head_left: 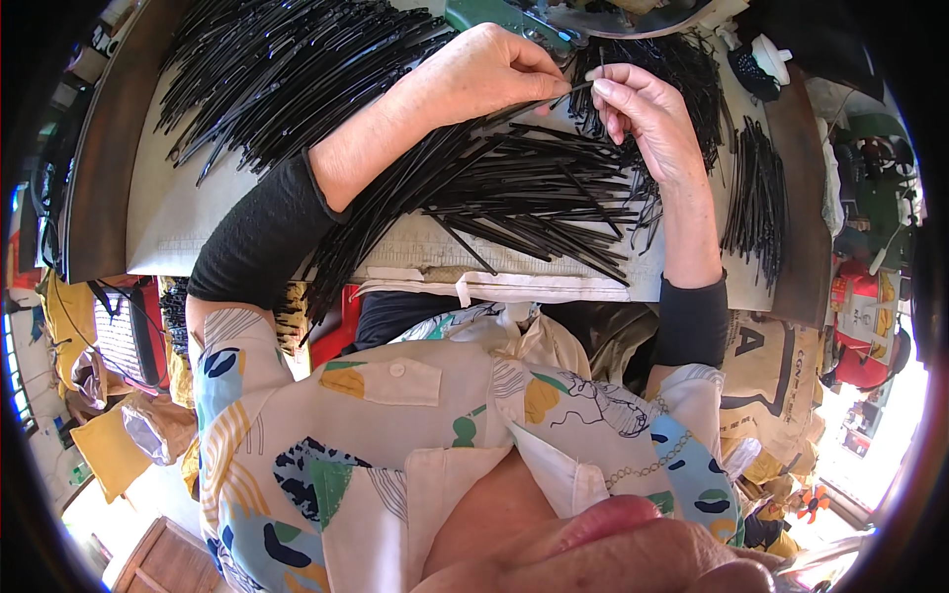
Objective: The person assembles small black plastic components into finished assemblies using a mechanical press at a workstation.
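Note:
A thin, dark, stick-like strip (579,88) spans the small gap between my two hands at the far middle of the table. My left hand (482,71) pinches it with thumb and forefinger. On its other end are the thumb and fingertips of my right hand (647,114), also closed. Whether the strip is a pod, a cord or something else cannot be made out. Similar long black strips lie beneath both hands in a loose heap (539,183). A bigger, denser pile (297,84) spreads beyond my left forearm, and another tangled pile (682,64) lies behind my right hand.
A narrow bundle of black strips (756,203) lies at the right of the pale tabletop (178,232). Brown wooden edges (104,178) flank the table. A round, shiny-rimmed object (647,22) and a green object (489,14) stand at the far edge. A printed brown sack (771,376) is at lower right.

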The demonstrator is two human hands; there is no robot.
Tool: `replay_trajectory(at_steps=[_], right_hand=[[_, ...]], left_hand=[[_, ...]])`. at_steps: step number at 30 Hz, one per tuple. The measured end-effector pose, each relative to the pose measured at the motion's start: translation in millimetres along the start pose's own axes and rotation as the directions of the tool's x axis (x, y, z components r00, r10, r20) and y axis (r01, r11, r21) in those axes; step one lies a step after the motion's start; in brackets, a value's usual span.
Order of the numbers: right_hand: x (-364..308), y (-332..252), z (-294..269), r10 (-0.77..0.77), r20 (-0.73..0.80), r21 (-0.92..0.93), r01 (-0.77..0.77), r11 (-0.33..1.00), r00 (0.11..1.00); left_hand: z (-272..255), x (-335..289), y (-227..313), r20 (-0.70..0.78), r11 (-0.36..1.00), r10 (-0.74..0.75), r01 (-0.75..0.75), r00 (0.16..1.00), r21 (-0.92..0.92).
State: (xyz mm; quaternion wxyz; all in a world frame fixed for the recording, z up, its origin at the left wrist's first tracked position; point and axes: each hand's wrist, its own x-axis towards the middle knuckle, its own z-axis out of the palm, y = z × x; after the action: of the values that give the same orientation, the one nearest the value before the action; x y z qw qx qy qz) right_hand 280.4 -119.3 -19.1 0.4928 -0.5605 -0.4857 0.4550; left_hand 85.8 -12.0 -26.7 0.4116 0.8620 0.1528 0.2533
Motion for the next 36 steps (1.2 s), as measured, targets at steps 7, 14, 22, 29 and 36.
replay_trajectory(at_steps=[7, 14, 22, 29, 36], right_hand=[[-1, -1, 3, -0.051, 0.078, -0.115, 0.059, 0.992, 0.996], [0, 1, 4, 0.015, 0.105, -0.063, -0.009, 0.998, 0.994], [-1, 4, 13, 0.063, 0.094, 0.006, -0.063, 0.998, 0.994], [-1, 1, 20, 0.055, 0.057, 0.021, -0.056, 0.998, 0.997], [5, -8, 17, -0.004, -0.066, 0.242, 0.020, 0.970, 0.998]], left_hand=[[-7, -2, 9, 0.189, 0.907, -0.233, 0.283, 0.954, -0.310], [-15, -1, 1, 0.395, 0.585, -0.202, 0.434, 0.896, -0.686], [-11, -3, 7, 0.301, 0.679, -0.231, 0.375, 0.925, -0.631], [-19, -5, 8, 0.274, 0.867, -0.250, 0.340, 0.929, -0.363], [-21, -3, 10, 0.401, 0.890, -0.258, 0.378, 0.879, -0.254]])
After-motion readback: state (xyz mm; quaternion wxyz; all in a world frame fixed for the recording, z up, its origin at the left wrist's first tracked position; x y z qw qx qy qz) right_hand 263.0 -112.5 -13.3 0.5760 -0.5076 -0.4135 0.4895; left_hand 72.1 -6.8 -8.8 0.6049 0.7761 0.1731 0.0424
